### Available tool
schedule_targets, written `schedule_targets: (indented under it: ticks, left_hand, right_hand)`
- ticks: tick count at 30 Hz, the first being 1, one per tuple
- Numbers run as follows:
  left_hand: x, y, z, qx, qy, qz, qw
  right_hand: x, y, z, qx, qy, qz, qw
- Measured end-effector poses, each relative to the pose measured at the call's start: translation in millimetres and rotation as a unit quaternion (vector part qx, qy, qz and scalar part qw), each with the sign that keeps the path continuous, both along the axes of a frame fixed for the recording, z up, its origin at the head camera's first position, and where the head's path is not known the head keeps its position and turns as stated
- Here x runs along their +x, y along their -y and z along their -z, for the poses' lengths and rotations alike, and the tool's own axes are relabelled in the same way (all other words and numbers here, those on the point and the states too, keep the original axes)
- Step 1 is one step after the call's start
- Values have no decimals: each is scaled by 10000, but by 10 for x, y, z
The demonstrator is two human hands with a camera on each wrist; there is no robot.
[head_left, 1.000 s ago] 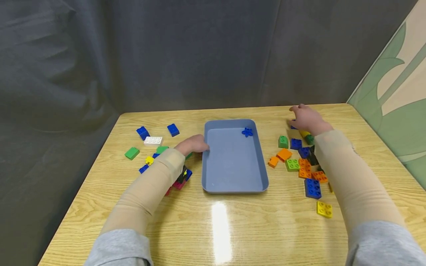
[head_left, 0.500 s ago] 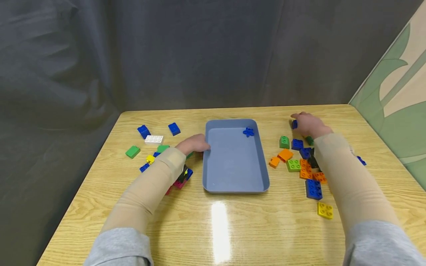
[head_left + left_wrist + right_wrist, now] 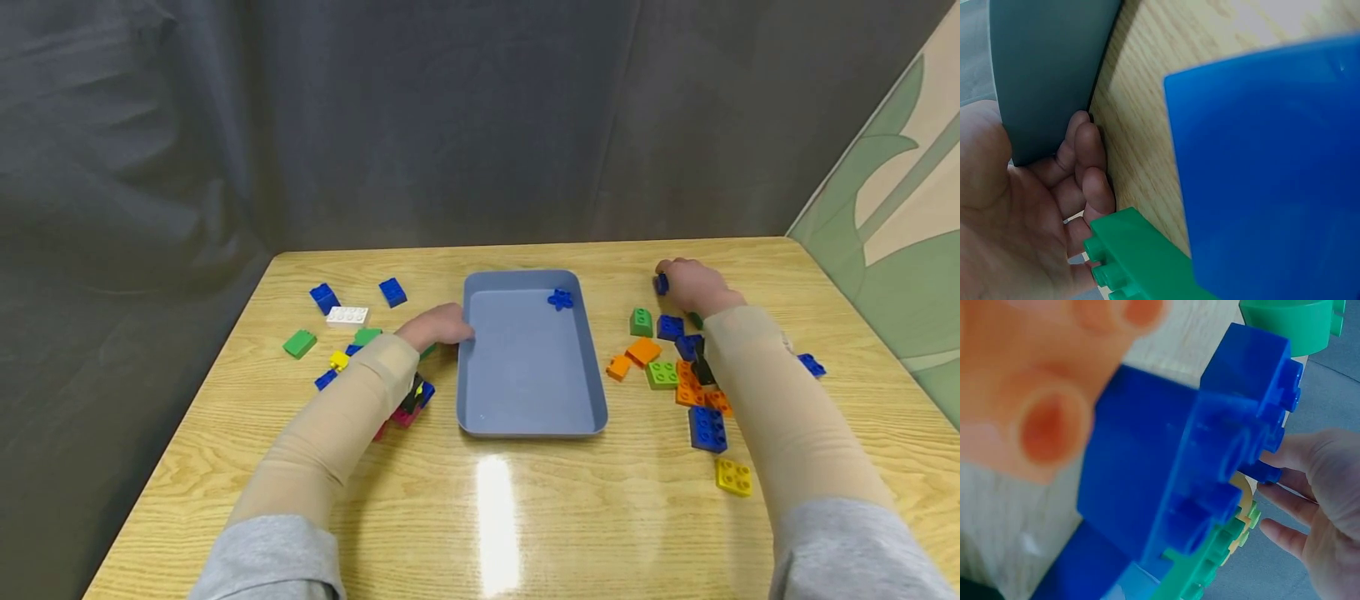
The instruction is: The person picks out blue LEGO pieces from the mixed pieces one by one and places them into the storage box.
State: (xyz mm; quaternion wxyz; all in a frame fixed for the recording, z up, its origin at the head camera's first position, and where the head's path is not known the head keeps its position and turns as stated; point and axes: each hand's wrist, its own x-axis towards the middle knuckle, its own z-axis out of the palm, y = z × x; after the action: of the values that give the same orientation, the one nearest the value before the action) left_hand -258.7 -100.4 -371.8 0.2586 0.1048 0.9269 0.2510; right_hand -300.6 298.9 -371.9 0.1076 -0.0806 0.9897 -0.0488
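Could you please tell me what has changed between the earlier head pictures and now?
The right hand has come down to the far blue brick on the right and now pinches it. The left hand still grips the tray, and the blue flower-shaped piece stays inside.

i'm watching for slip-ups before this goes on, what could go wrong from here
The small blue block may slip, as only a pinch from the right grip seems to hold it. The right sleeve stretches across scattered blocks, so drawing back might knock some. The left grip holds the tray; a tug could shift it and the blue flower inside.
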Motion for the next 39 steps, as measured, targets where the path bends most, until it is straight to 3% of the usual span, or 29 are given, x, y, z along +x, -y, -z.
schedule_targets:
  ticks: [13,22,39]
  left_hand:
    - [1,19,2,-22,8,-78,10000]
    - [7,26,-2,23,-36,-63,10000]
    - [6,26,-4,102,37,-122,9999]
  right_hand:
    - [-2,68,-54,1,-467,-210,9987]
    - [22,254,-188,-88,-987,-665,9928]
    - [67,584,-464,-305,-1078,-963,9890]
